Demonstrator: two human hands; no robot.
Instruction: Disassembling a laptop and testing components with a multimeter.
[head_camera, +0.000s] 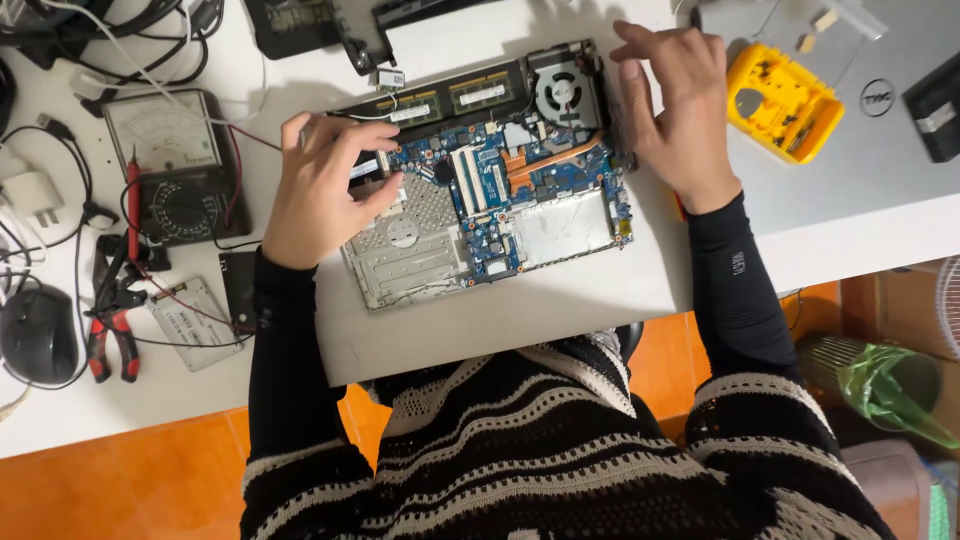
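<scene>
Hands: left hand (322, 190) curled, fingertips pinching at small connector/cable on left part of blue mainboard (505, 185); whether anything gripped, can't tell. Right hand (675, 105) spread open, holding nothing, fingers braced on right edge of opened laptop chassis (405, 260) beside fan (562, 88).
Progress: bottom cover off; board, RAM sticks (450, 98), heatpipe exposed; board appears seated.
Periphery on bench (560, 300): analog multimeter (170, 160), red pliers (112, 330), yellow bit holder (783, 102).
Obscured: connector under left fingers; screws too small to tell.
</scene>
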